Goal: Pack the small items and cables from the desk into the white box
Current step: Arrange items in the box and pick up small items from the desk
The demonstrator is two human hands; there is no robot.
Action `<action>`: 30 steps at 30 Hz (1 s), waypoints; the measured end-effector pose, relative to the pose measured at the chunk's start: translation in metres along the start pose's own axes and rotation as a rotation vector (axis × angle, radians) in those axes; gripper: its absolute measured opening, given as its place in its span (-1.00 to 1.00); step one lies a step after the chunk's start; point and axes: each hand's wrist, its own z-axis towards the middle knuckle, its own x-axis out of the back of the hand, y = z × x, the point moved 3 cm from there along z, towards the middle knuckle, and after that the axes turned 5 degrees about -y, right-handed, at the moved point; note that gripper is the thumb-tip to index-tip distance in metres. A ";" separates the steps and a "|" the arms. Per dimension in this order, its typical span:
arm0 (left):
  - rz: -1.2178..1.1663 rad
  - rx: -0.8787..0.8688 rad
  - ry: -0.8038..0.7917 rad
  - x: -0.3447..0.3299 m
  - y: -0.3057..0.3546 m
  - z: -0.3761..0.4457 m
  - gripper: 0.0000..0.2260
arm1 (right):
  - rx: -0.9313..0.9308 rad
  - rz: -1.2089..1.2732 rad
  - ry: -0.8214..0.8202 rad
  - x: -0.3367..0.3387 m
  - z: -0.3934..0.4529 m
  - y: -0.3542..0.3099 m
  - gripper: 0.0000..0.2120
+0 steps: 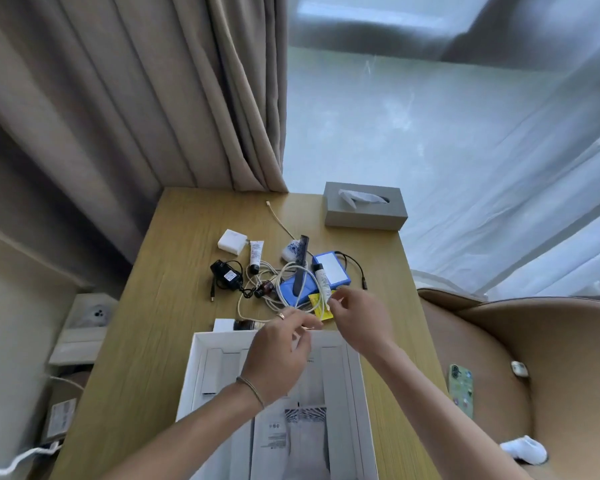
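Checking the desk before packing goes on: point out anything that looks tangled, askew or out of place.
The white cables lie looped in a tangle over the blue case and around the black adapter's lead. A black comb lies across the pile. Nothing looks spilled or broken.

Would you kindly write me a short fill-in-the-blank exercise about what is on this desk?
1. The grey tissue box stands at the desk's far ____ corner.
2. Both hands, left hand and right hand, pinch a white ____.
3. The black comb lies partly over a ____ case.
4. The phone lies on the ____, off the desk.

Answers: right; cable; blue; chair
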 end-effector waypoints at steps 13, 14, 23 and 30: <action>0.060 0.256 0.007 0.028 -0.032 0.057 -0.73 | 0.007 -0.305 -0.098 -0.036 0.112 0.021 -0.80; 0.070 0.275 0.001 0.029 -0.035 0.057 -0.75 | 0.019 -0.341 -0.101 -0.039 0.117 0.021 -0.86; 0.098 0.329 -0.021 0.028 -0.048 0.062 -0.75 | 0.148 -0.526 -0.099 -0.056 0.135 0.014 -0.80; 0.096 0.322 -0.076 0.011 -0.050 0.073 -0.77 | 0.124 -0.346 -0.140 -0.069 0.136 0.022 -0.64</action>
